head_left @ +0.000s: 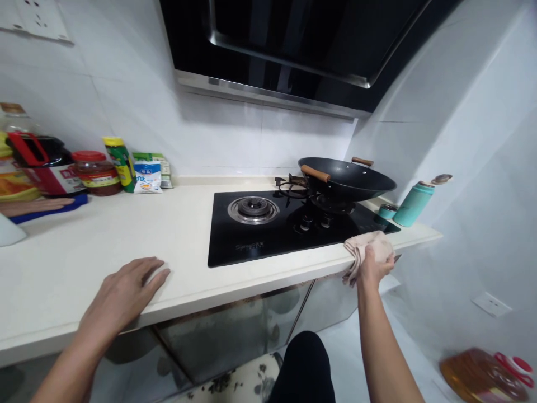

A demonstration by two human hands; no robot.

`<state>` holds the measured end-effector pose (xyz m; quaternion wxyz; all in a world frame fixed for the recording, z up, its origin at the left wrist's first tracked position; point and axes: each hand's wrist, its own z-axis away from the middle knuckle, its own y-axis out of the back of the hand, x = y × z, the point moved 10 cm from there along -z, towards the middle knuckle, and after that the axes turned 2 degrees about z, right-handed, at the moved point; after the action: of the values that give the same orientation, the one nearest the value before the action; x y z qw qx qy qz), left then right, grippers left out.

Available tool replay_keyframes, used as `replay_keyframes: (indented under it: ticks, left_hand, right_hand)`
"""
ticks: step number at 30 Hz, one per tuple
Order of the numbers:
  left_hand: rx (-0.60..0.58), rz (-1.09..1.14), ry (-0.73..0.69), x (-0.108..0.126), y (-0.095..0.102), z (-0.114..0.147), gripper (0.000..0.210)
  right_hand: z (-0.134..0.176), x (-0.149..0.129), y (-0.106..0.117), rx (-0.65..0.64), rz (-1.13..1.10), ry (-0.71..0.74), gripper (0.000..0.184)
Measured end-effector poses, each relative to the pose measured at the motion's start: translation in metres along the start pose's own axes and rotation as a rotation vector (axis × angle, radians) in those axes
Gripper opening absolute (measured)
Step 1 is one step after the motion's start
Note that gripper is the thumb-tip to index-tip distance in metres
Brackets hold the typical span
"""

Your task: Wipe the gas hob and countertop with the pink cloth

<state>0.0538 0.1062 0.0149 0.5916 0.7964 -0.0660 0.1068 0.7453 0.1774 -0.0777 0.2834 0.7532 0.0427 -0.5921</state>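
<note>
My right hand [375, 268] grips a pale pink cloth [371, 246] on the front edge of the counter, by the right front corner of the black gas stove [277, 238]. Part of the cloth hangs down over the edge. My left hand [128, 288] rests on the white countertop [176, 229], left of the stove; its fingers are loosely bent, thumb apart, with nothing held. A black wok [350, 179] with wooden handles sits over the right burner. The left burner [254, 208] is uncovered, and two knobs [316, 222] stand between them.
A teal bottle-shaped holder [415, 204] leans at the counter's right end. Along the back left stand a red-lidded jar [97, 173], a green container [121, 165] and packets [147, 178]. The range hood [268, 56] hangs overhead. An oil jug [486, 375] sits at lower right.
</note>
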Motion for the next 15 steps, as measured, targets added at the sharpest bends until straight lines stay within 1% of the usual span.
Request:
replay_keyframes:
  ticks: [2,5,7,8,10,12,14,15]
  left_hand:
    - [-0.01,-0.005,0.003,0.002,0.001,0.001,0.062]
    - [-0.014,-0.02,0.001,0.007,0.002,0.001,0.06]
    - [-0.007,-0.027,-0.004,0.01,0.004,0.002,0.058]
    - [-0.003,-0.026,-0.007,0.012,0.004,0.002,0.057]
    - [0.005,-0.023,-0.012,0.014,0.005,0.004,0.056]
    - [0.01,-0.017,-0.016,0.016,0.006,0.005,0.056]
    - [0.01,-0.011,-0.016,0.017,0.008,0.006,0.055]
    - [0.01,-0.006,-0.019,0.018,0.008,0.007,0.054]
  right_hand:
    - [-0.002,0.003,-0.009,-0.056,-0.05,-0.074,0.091]
    - [-0.003,0.0,-0.018,-0.159,-0.138,-0.127,0.086]
    - [0.008,-0.004,-0.021,-0.196,-0.214,-0.16,0.085]
    - [0.019,-0.006,-0.023,-0.209,-0.257,-0.177,0.085]
    - [0.05,-0.008,-0.031,-0.241,-0.348,-0.203,0.085]
    - [0.094,-0.008,-0.043,-0.293,-0.444,-0.216,0.086]
    - [0.148,-0.01,-0.061,-0.397,-0.558,-0.212,0.082]
    - [0.178,-0.014,-0.074,-0.505,-0.647,-0.21,0.079]
